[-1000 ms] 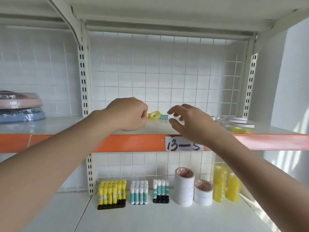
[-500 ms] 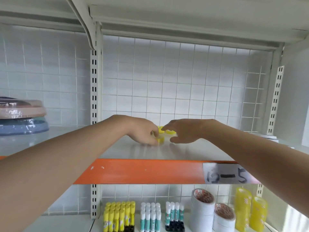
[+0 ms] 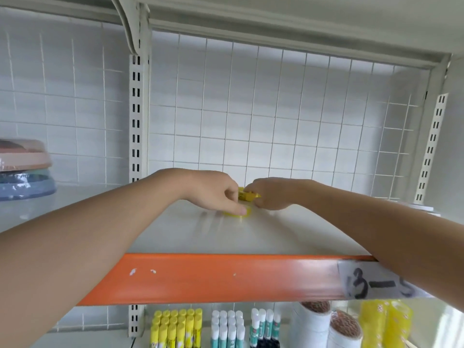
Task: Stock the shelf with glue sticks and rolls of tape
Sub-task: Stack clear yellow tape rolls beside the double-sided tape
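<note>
Deep on the shelf (image 3: 263, 237), our left hand (image 3: 216, 192) presses a yellow tape roll (image 3: 244, 211) flat with its fingertips; our right hand (image 3: 271, 195) pinches another roll (image 3: 247, 195) just above it.

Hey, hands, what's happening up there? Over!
Left hand presses a yellow tape roll flat on the shelf. Right hand pinches another yellow roll. Nothing blocking.
</note>
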The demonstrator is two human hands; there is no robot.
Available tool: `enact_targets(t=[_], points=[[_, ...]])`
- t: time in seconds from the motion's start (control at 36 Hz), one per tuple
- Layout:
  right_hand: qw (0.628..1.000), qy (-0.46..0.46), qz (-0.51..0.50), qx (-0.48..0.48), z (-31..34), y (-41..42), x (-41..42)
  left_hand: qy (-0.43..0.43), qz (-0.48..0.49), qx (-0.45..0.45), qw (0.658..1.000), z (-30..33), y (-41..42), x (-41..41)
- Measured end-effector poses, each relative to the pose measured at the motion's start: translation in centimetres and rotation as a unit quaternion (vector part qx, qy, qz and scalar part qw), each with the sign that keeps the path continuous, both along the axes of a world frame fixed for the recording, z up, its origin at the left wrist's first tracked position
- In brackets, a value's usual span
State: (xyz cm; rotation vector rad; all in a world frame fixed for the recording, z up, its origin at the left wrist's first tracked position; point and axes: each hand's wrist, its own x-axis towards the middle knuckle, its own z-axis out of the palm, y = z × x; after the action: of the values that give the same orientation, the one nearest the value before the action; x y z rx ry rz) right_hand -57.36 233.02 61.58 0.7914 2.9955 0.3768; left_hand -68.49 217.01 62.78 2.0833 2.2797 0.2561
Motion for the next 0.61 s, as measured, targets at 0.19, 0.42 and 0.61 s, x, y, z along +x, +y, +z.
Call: enact_targets(t=[0.19,0.42,0.61], points=[[0.999,0.031,0.002,0.012,0.2,-0.7,0.4,0.007,-0.001,0.002,1.0,-0.5,0.3,0.0],[0.985,0.17,0.039,0.003,2.9,-3.4,4.5,0.036,-0.004,0.061,0.997,0.8,-1.6,1.2],[0.921,0.37,0.121,0.018,2.6,-6.7,12.1,0.108,0.012,0.183,0.977,2.2,-6.1,5.8]])
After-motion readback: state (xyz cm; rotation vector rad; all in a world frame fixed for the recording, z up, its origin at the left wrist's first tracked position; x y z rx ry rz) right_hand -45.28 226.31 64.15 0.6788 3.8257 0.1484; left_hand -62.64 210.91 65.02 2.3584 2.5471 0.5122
